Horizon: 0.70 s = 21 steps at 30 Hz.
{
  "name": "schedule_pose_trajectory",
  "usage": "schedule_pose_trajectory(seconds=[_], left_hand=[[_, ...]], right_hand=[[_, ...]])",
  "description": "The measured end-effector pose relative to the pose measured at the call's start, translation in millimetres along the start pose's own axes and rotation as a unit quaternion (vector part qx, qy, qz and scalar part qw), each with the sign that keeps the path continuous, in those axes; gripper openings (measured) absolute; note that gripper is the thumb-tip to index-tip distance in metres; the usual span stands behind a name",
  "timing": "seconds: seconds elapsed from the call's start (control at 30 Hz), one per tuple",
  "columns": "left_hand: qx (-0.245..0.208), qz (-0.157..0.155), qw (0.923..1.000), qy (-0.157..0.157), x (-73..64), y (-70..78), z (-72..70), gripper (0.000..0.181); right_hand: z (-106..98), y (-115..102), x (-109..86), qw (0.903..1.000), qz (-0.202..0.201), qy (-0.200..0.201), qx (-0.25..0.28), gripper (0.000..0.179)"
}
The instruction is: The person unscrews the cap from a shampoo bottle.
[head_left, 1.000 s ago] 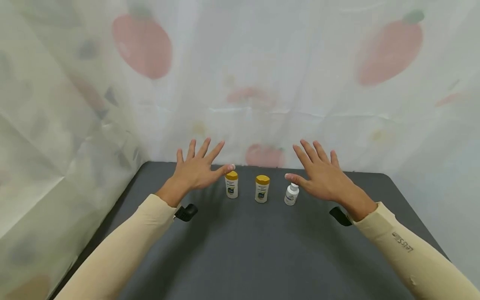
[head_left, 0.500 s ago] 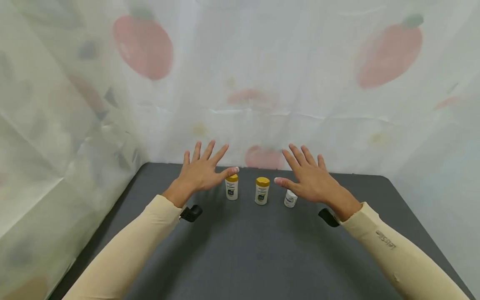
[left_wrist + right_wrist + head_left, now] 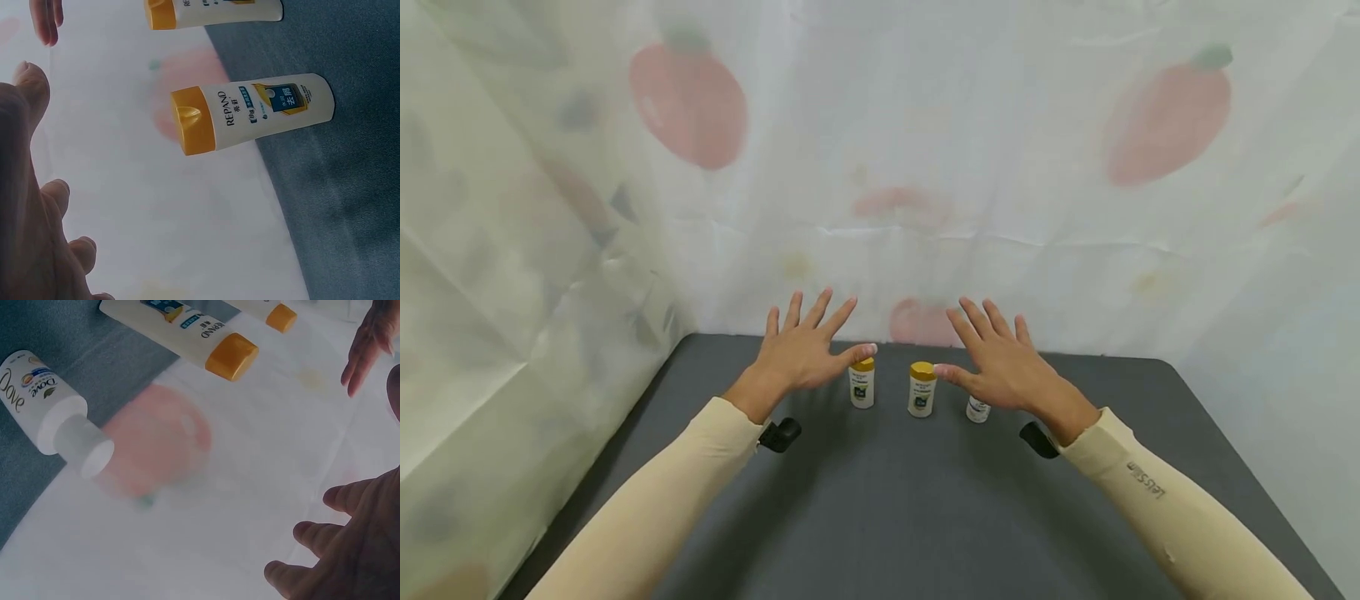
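Cream stretch fabric at the near end: left sleeve (image 3: 655, 500) enters lower left of the head frame, right sleeve (image 3: 1157, 500) lower right. A black unit hangs below each wrist, left unit (image 3: 781, 435) and right unit (image 3: 1040, 439).

Next out, left hand (image 3: 805, 354), centre-left: fingers spread, grip holds nothing. Right hand (image 3: 1003, 367), centre-right: likewise spread, grip holds nothing.

Change over the last second: right hand has shifted toward frame centre; left hand has moved only slightly the same way. Right thumb now overlaps the edge of the middle bottle's cap in the head view, and the palm hides the top of the small bottle. Bottles keep their spacing. Judgement: handling has not begun; the gap between the hands has narrowed around the row.

Beyond the hands, three bottles stand upright, apart from one another, mid-frame on the dark grey bench (image 3: 880, 517): yellow-capped left bottle (image 3: 862, 390), matching middle bottle (image 3: 921, 392), white small bottle (image 3: 977, 410). Wrist views read REPAND on the yellow-capped kind, Dove on the small one, and show clear space between hands and bottles.

In the way: left thumb partly covers the left bottle's cap in the head view.

Farthest: pale fruit-printed sheet (image 3: 880, 150) fills the upper frame behind the bench.
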<state>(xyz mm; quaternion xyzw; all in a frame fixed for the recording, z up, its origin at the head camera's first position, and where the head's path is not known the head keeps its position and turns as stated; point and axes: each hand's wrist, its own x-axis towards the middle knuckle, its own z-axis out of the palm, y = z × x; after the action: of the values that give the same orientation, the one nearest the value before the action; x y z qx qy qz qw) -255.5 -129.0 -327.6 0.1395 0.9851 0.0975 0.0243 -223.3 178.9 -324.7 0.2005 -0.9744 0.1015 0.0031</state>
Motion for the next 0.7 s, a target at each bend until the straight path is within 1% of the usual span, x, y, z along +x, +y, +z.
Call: schedule_pose_trajectory(seconds=[0.27, 0.43, 0.7], left_hand=[[0.010, 0.002, 0.9999, -0.001, -1.6, -0.6, 0.3, 0.088], [0.011, 0.005, 0.9999, -0.003, 0.7, -0.2, 2.1, 0.088], [0.004, 0.010, 0.9999, 0.000, 2.1, -1.0, 5.0, 0.087]], right_hand=[[4, -8, 8.6, 1.0000, -0.004, 0.001, 0.007, 0.092], [4, -10, 13.7, 1.0000, -0.001, 0.003, 0.004, 0.093], [6, -15, 20.0, 0.9997, -0.024, 0.008, 0.005, 0.093]])
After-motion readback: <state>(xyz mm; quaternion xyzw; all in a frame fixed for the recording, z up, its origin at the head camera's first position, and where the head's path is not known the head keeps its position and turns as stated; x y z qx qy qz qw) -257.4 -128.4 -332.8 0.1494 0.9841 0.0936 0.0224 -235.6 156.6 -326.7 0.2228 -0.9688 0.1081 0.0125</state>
